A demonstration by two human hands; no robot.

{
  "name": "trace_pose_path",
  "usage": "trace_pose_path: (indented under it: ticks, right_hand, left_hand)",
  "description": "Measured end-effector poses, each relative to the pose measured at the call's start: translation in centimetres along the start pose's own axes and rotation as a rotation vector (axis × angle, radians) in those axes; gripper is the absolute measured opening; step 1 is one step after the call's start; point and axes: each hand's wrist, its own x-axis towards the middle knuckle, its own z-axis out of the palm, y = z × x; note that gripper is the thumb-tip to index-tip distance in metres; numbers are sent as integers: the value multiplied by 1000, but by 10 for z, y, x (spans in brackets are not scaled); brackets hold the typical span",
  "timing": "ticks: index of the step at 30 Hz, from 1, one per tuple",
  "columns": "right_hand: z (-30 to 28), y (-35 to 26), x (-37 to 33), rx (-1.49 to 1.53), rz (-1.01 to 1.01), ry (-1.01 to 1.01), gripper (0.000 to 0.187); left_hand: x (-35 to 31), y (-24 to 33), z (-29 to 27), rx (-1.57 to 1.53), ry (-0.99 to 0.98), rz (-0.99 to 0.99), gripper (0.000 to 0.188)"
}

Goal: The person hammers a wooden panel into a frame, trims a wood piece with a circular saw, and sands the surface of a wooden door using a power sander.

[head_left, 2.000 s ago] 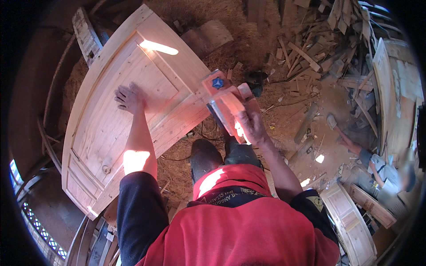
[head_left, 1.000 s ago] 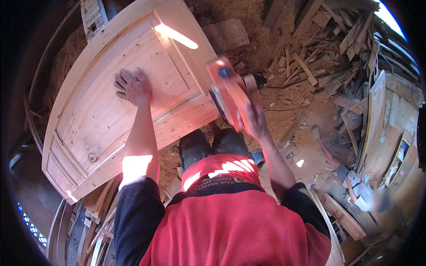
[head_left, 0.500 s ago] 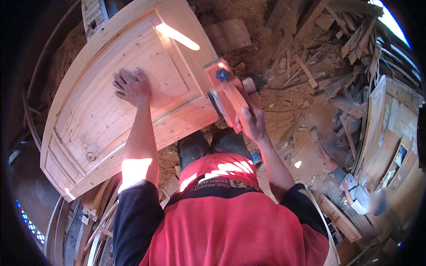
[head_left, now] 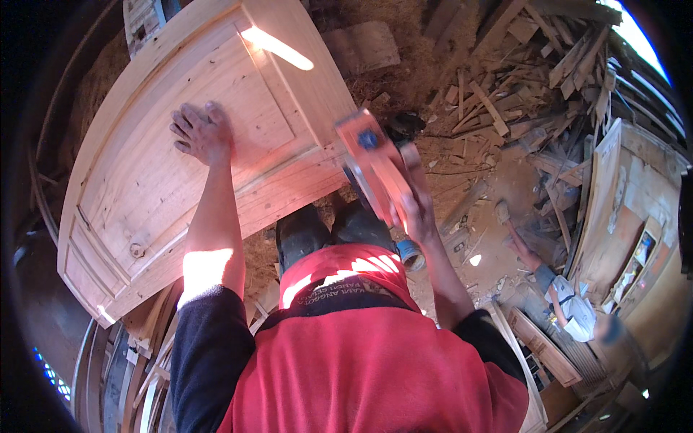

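Observation:
A large pale wooden door panel (head_left: 148,198), with a curved outer edge and raised mouldings, lies at a slant before me. My left hand (head_left: 202,133) rests on its flat centre, fingers stretched out and a little apart. My right hand (head_left: 420,215) is wrapped around the handle of an orange-red electric hand planer (head_left: 377,164), which has a blue round knob at its front. The planer is at the panel's right end, somewhat blurred. Whether its sole touches the edge I cannot tell. A strip of sunlight crosses the panel's upper right.
Scrap wood (head_left: 498,108) lies heaped at the far right on a dusty floor. A blue can (head_left: 411,254) stands by my legs. Another person (head_left: 570,307) is at the right, near a wooden board (head_left: 545,346). Timber strips (head_left: 137,368) lean below the panel at left.
The planer has shifted slightly toward me and right relative to the panel's end. My left hand stays on the panel. The whole view has slid a little.

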Motion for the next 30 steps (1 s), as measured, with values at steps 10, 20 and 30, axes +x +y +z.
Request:
trace_pose_path:
  ticks: [10, 20, 30]
  right_hand:
    - [-4, 21, -14, -135, -124, 69, 45]
    - [48, -55, 115, 45, -152, 25, 49]
    - [97, -138, 273, 64, -236, 57, 56]
  left_hand:
    - [0, 5, -4, 28, 4, -7, 76]
    - [0, 2, -2, 69, 8, -2, 74]
    - [6, 14, -16, 19, -74, -43, 75]
